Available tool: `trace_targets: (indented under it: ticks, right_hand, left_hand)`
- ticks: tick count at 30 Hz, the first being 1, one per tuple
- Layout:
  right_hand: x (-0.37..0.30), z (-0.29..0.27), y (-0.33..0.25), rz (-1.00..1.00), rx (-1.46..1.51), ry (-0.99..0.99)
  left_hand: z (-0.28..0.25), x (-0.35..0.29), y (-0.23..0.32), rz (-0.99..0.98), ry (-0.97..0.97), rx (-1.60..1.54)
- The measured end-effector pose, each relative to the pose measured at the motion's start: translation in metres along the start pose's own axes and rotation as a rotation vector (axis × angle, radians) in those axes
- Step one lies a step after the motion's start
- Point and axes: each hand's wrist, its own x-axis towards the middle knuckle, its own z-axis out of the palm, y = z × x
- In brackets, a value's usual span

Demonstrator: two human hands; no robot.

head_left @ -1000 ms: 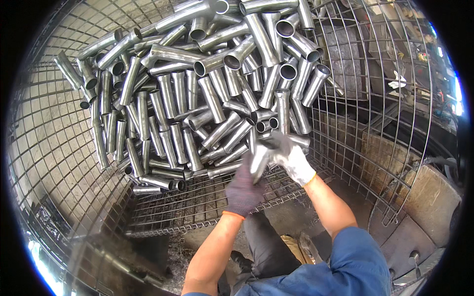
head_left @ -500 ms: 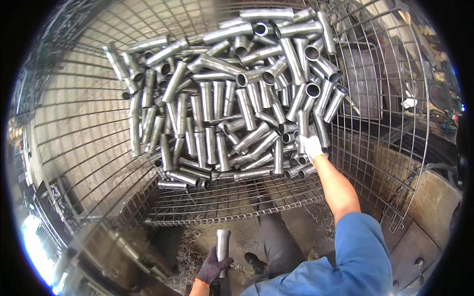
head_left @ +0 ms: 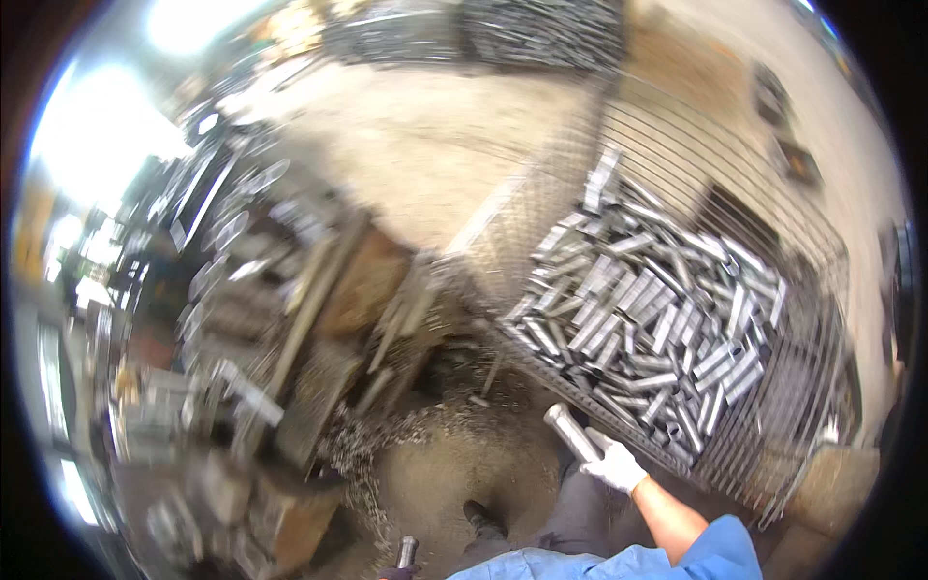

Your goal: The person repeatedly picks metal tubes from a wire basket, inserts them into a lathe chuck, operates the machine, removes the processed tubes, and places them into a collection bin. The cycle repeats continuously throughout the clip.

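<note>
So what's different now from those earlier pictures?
The view has swung left, putting the wire basket toward the picture's right. The right hand, among the piled tubes half a second ago, has come back toward the body and now grips a silver tube. Unchanged: the left hand, mostly cut off, holds another tube low down.

I see a pale floor (head_left: pixel 387 145) stretching away. Left of that floor, white light (head_left: pixel 97 145) glares into my feed; on its near side lies darker, debris-strewn ground (head_left: pixel 425 474).
</note>
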Motion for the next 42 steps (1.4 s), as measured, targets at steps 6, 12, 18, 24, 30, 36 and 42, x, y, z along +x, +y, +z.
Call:
trace_targets:
  ticks: [6,12,18,24,30,36,42]
  right_hand:
    - [-0.049,0.147,-0.182,-0.266,-0.234,0.099]
    - [-0.072,0.269,-0.392,-1.087,-0.307,0.262]
    - [-0.086,0.394,-0.605,-1.545,-0.298,0.401]
    - [-0.037,0.591,-0.761,-1.369,-0.525,-0.030]
    - [0.049,0.745,-0.812,-1.216,-0.843,-0.078]
    - [0.023,0.759,-0.821,-1.152,-0.971,0.067]
    - [-0.030,0.791,-0.786,-1.258,-1.137,-0.591]
  left_hand:
    - [0.076,-0.017,-0.196,-0.232,0.023,-0.613]
    - [0.026,-0.100,-0.273,-0.341,0.471,-0.752]
    - [-0.097,-0.171,-0.313,-0.358,1.075,-0.917]
    - [-0.239,-0.221,-0.322,0.132,1.536,-1.074]
    - [-0.354,-0.216,-0.311,0.300,1.391,-0.654]
    - [-0.402,-0.173,-0.305,0.542,1.176,-0.543]
    - [-0.409,-0.170,-0.354,0.826,0.905,-0.708]
